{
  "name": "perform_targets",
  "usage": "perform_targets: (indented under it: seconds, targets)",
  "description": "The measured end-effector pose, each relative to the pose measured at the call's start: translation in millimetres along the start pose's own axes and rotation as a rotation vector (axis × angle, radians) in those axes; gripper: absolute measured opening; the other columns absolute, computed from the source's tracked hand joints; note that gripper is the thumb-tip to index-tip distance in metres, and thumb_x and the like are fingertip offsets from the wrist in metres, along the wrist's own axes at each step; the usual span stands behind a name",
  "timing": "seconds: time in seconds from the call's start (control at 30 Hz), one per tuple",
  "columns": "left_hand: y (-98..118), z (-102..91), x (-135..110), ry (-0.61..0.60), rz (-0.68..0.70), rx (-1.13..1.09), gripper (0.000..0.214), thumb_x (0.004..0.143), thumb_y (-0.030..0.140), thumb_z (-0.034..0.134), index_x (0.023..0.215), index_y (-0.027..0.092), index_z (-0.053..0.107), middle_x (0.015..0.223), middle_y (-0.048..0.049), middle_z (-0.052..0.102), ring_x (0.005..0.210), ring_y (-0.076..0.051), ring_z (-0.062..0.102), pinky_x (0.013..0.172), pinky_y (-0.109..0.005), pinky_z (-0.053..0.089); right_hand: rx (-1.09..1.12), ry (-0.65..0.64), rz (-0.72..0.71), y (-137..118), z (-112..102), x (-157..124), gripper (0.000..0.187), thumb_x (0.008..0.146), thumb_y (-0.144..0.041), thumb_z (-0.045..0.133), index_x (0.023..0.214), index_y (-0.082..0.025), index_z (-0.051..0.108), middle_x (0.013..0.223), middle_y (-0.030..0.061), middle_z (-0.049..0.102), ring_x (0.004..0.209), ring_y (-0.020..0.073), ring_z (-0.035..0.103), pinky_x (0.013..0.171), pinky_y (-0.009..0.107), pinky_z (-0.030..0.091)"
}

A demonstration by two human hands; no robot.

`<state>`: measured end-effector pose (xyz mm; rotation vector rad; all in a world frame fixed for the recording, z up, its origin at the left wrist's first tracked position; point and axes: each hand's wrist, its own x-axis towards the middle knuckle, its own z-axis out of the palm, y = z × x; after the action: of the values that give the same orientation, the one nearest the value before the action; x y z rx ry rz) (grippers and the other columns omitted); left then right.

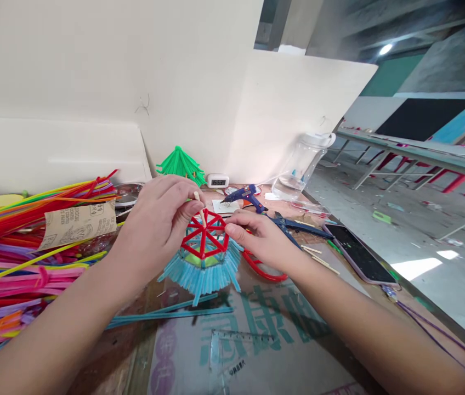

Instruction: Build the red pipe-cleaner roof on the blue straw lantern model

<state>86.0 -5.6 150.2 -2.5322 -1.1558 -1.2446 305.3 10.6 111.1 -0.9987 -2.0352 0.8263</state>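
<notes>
In the head view, a small model with a red spoked pipe-cleaner frame (203,253) on top and a flared blue pipe-cleaner skirt (199,282) stands on a cardboard sheet. Between thumb and fingertips, my left hand (162,219) pinches a short wooden stick (197,196), whose lower end meets the hub of the red frame. My right hand (255,233) has its thumb and forefinger closed at the frame's right edge, steadying it. A red ring (271,274) lies partly under that hand. Behind the model rises a green pipe-cleaner roof (180,164).
Bundles of coloured pipe cleaners (30,274) fill the left side. A blue glue gun (243,195), dark pliers (294,225), a phone (359,252) and a water bottle (300,167) sit at the right. Loose blue strips (175,314) and a clear ruler (216,356) lie in front.
</notes>
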Motion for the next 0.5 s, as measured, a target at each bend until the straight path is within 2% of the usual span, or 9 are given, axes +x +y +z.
perform_targets:
  seconds: [0.07,0.13,0.23,0.37,0.5]
  targets:
    - [-0.7,-0.1,-0.2,-0.002,0.009,0.011,0.02,0.1,0.025,0.039,0.09,0.019,0.056,0.101,-0.0083,0.065,0.102,-0.024,0.058,0.093,-0.041,0.045,0.046,0.029,-0.027,-0.4,2.4,0.6,0.038,0.093,-0.051,0.056,0.092,-0.017,0.074,0.093,0.0055,0.068,0.089,0.0183,0.061,0.083,0.032,0.045]
    - [-1.4,0.2,-0.3,-0.002,0.016,0.021,0.021,0.1,0.025,0.039,0.09,0.019,0.056,0.101,-0.0084,0.065,0.103,-0.024,0.058,0.094,-0.041,0.044,0.129,0.051,-0.045,-0.8,6.1,1.2,0.036,0.09,-0.052,0.061,0.093,-0.019,0.077,0.11,0.0075,0.068,0.105,0.0207,0.06,0.096,0.035,0.043]
    - [-2.2,1.0,0.1,-0.003,0.018,0.027,0.022,0.1,0.026,0.038,0.09,0.018,0.056,0.1,-0.0089,0.065,0.103,-0.025,0.058,0.094,-0.041,0.044,0.34,0.058,0.013,0.8,14.6,1.3,0.027,0.088,-0.046,0.065,0.096,-0.024,0.079,0.129,0.0054,0.064,0.122,0.0218,0.056,0.107,0.036,0.038]
    - [-3.4,1.9,0.8,-0.005,0.021,0.031,0.023,0.1,0.026,0.038,0.089,0.018,0.056,0.1,-0.0093,0.065,0.102,-0.025,0.058,0.093,-0.042,0.044,0.652,0.1,0.068,7.5,27.2,0.5,0.016,0.089,-0.035,0.066,0.095,-0.027,0.079,0.127,0.0015,0.067,0.121,0.0206,0.057,0.106,0.036,0.039]
    - [-4.6,2.2,1.2,-0.002,0.02,0.037,0.023,0.1,0.026,0.038,0.087,0.019,0.056,0.1,-0.0091,0.066,0.103,-0.025,0.058,0.093,-0.043,0.044,0.735,0.118,0.109,9.5,32.2,-1.4,0.012,0.086,-0.031,0.07,0.088,-0.026,0.08,0.11,0.002,0.073,0.109,0.0193,0.062,0.101,0.034,0.042]
